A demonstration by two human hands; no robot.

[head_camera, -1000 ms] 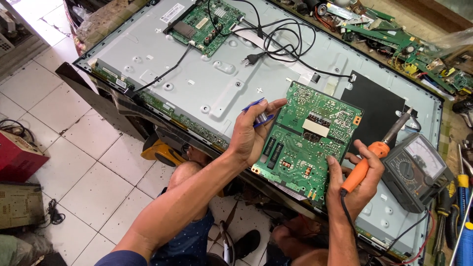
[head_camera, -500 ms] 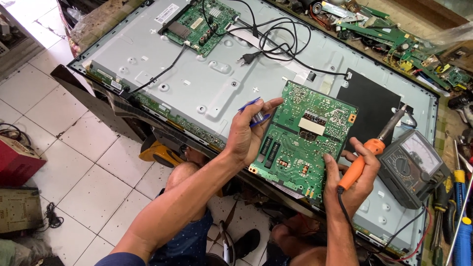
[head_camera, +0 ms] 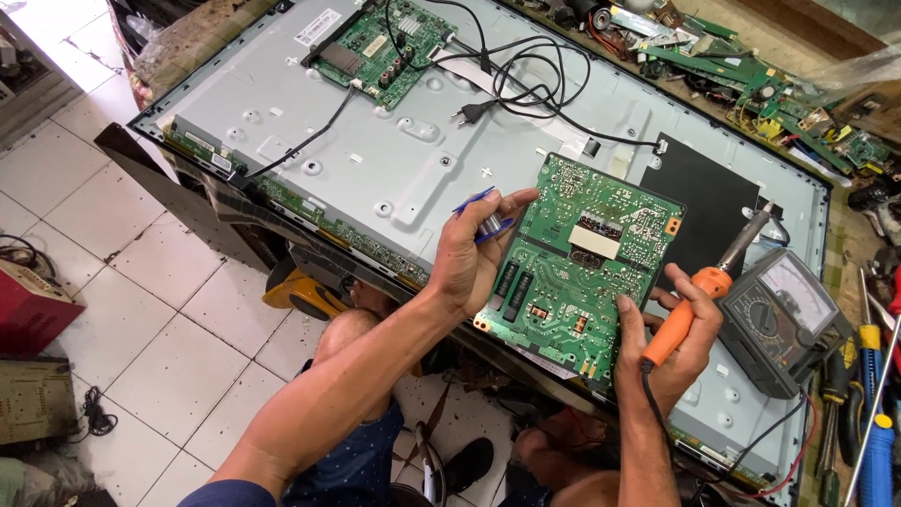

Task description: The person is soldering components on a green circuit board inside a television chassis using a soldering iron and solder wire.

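fingers of left hand [head_camera: 469, 258] grip green circuit board [head_camera: 582, 258]; right hand [head_camera: 680, 343] fingers hold orange soldering iron [head_camera: 694, 305].

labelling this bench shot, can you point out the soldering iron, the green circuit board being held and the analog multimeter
soldering iron [head_camera: 683, 322], head view, on its orange handle
green circuit board [head_camera: 601, 272], head view, near the board's middle
analog multimeter [head_camera: 784, 314], head view, on its dark front face
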